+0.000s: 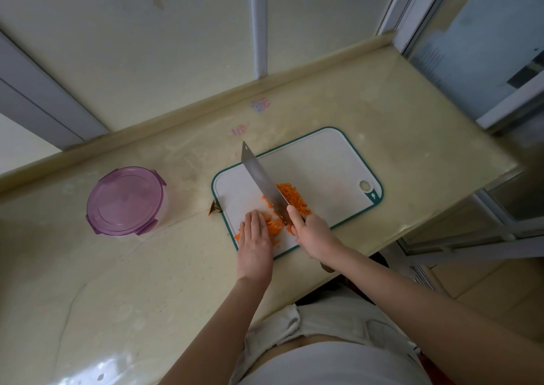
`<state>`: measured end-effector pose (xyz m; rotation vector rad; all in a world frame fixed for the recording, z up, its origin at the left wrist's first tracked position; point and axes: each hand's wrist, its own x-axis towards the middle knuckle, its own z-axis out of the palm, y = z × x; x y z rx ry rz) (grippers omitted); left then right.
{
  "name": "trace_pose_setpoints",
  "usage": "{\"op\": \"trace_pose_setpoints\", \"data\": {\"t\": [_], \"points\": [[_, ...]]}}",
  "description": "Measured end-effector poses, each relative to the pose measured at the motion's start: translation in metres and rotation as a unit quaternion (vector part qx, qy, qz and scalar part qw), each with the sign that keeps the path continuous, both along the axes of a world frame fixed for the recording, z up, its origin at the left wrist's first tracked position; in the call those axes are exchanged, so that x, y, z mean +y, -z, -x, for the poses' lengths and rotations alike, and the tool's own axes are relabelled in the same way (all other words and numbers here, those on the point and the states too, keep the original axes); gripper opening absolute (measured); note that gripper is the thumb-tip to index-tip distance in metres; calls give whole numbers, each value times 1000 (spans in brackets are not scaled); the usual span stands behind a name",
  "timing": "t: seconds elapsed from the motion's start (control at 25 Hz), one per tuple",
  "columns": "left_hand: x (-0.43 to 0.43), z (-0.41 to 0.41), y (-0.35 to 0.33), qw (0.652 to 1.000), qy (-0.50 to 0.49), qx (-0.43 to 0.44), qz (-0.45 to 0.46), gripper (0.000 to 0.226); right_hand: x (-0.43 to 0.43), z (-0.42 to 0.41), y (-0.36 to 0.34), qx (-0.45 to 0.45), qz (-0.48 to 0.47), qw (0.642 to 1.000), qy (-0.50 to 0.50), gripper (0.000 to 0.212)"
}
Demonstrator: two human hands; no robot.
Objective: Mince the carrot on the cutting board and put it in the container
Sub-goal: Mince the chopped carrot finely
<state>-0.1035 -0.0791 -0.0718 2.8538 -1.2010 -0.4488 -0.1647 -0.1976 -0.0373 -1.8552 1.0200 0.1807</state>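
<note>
Carrot (290,198): orange, already cut into small bits; main heap at mid-frame just right of the blade, a second scatter at the board's near-left corner under and beside the left fingers.
Cutting board (323,161): white plastic rectangle, teal rim, hanging hole at its right end; lies slantwise at frame centre, and all the carrot is on it.
Knife (262,178): broad steel blade, tip towards upper left, edge down between the two carrot patches.
Right hand (312,234): wrapped round the knife handle, forefinger up by the blade's heel.
Left hand (254,231): fingers straight and together, laid flat on the near-left bits; gripping nothing.
Container (125,200): round clear tub with a purple clip-lock lid, left of frame on the counter, well apart from the board.
Lid: on, clips look down.
Progress: mincing well advanced, I'd judge; bits near the left hand look coarser than the heap, so more chopping is likely.
Left to do: finish the mince, open the container, move the carrot over. None is in the tub yet, as far as can be seen through the lid.
In the way: the closed lid; the left fingers sit near the blade.
Counter (117,281): beige glossy stone-look top, pale pink marks (260,104) on it towards the wall.
Scrap (214,208): small brown bit touching the board's left edge; cannot tell what it is.
Upper right: glass sliding frame.
</note>
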Motion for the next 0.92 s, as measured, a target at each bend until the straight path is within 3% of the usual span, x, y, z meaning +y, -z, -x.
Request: {"op": "trace_pose_setpoints", "data": {"t": [0.32, 0.64, 0.8, 0.92], "points": [[4, -7, -6, 994, -9, 85, 62, 65, 7, 12, -10, 6, -21, 1000, -22, 60], [7, 0, 1, 999, 44, -14, -13, 65, 18, 17, -5, 14, -10, 999, -32, 60], [2, 1, 9, 997, 38, -23, 61, 73, 20, 15, -3, 34, 18, 998, -52, 61], [7, 1, 13, 999, 25, -15, 46, 65, 20, 12, 0, 48, 29, 997, -57, 60]]}}
